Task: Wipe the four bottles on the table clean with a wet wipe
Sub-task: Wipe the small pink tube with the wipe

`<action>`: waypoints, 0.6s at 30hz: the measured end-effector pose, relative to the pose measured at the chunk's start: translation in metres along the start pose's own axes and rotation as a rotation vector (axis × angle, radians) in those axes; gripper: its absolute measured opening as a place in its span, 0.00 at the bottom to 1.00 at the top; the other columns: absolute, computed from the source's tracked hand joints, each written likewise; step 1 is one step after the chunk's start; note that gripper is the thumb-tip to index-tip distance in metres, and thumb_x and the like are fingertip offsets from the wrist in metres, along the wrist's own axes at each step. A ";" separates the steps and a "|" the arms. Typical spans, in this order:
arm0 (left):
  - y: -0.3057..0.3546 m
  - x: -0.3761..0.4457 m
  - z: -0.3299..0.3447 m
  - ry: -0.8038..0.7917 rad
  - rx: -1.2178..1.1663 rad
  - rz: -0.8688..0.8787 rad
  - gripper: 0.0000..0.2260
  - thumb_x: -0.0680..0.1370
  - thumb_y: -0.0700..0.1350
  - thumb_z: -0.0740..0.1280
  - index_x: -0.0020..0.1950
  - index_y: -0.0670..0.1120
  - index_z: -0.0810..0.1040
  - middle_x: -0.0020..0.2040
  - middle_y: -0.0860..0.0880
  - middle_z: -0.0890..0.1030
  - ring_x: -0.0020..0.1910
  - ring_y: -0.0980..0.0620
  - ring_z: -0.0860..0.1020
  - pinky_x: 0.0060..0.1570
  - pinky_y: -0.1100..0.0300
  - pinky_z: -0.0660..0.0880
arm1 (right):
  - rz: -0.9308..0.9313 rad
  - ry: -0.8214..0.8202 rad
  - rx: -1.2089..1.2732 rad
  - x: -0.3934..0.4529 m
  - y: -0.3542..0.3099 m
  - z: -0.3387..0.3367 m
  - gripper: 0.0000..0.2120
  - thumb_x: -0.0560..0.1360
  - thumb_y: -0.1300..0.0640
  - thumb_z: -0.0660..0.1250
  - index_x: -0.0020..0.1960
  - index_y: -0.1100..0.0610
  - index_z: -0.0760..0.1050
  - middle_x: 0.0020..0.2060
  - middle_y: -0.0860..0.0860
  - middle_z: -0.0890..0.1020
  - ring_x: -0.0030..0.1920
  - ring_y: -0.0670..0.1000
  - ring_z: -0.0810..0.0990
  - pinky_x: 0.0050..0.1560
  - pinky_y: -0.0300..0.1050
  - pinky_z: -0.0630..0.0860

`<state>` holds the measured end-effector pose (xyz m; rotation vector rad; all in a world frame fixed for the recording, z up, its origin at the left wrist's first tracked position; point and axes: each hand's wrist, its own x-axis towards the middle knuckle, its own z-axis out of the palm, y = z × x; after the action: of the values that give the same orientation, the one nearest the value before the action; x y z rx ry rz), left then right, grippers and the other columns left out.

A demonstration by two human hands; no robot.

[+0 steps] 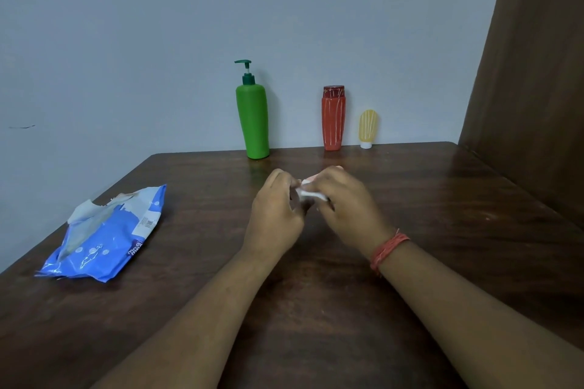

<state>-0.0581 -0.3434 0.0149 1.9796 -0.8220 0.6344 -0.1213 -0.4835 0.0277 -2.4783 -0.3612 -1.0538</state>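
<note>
Three bottles stand along the table's far edge by the wall: a tall green pump bottle [253,122], an orange-red bottle [333,118] with a dark red cap, and a small yellow tube [368,128] on its white cap. Over the middle of the table my left hand [275,210] and my right hand [346,210] meet, fingers curled round a bunched white wet wipe [311,196]. A small peach-coloured thing [308,179] peeks out above the wipe, mostly hidden by my fingers; I cannot tell which hand holds it.
A torn-open blue wet-wipe pack [106,237] lies on the left of the dark wooden table [442,199]. A pale wall rises behind the table, and a brown wooden panel [531,73] stands at the right. My right wrist wears an orange thread band [388,249].
</note>
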 end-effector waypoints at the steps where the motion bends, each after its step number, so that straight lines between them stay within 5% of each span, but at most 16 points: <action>1: 0.000 0.001 0.000 0.003 -0.002 0.004 0.13 0.73 0.42 0.76 0.44 0.48 0.72 0.42 0.53 0.73 0.38 0.56 0.72 0.36 0.60 0.70 | -0.044 -0.023 -0.033 0.001 0.000 0.000 0.12 0.73 0.68 0.68 0.54 0.59 0.82 0.48 0.54 0.80 0.50 0.54 0.78 0.50 0.48 0.77; 6: 0.008 0.000 0.003 0.000 -0.019 -0.078 0.15 0.71 0.43 0.79 0.44 0.49 0.72 0.43 0.53 0.76 0.39 0.55 0.74 0.34 0.63 0.70 | 0.077 0.166 -0.167 0.007 0.015 -0.009 0.12 0.71 0.71 0.71 0.53 0.61 0.82 0.44 0.55 0.79 0.46 0.54 0.78 0.47 0.46 0.77; 12: 0.009 0.000 0.001 -0.001 -0.202 -0.327 0.13 0.71 0.47 0.79 0.44 0.50 0.76 0.44 0.51 0.81 0.41 0.55 0.79 0.35 0.69 0.72 | -0.078 0.031 -0.117 0.006 0.017 -0.010 0.13 0.70 0.72 0.71 0.52 0.61 0.82 0.46 0.56 0.80 0.48 0.55 0.78 0.50 0.45 0.76; 15: 0.012 -0.002 0.001 -0.013 -0.283 -0.393 0.11 0.72 0.46 0.78 0.45 0.51 0.76 0.44 0.51 0.82 0.43 0.54 0.80 0.39 0.65 0.73 | 0.029 0.126 -0.104 0.007 0.020 -0.015 0.12 0.71 0.71 0.71 0.52 0.61 0.83 0.46 0.55 0.80 0.47 0.55 0.79 0.47 0.46 0.77; 18: 0.013 -0.002 -0.001 -0.009 -0.413 -0.465 0.11 0.73 0.46 0.78 0.47 0.50 0.77 0.44 0.51 0.84 0.43 0.54 0.81 0.40 0.61 0.75 | -0.026 0.050 0.013 0.003 0.011 -0.012 0.11 0.73 0.68 0.70 0.53 0.59 0.83 0.46 0.52 0.79 0.47 0.51 0.78 0.47 0.40 0.74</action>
<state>-0.0694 -0.3475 0.0206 1.7044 -0.4263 0.1646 -0.1230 -0.4985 0.0345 -2.4372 -0.3854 -1.1181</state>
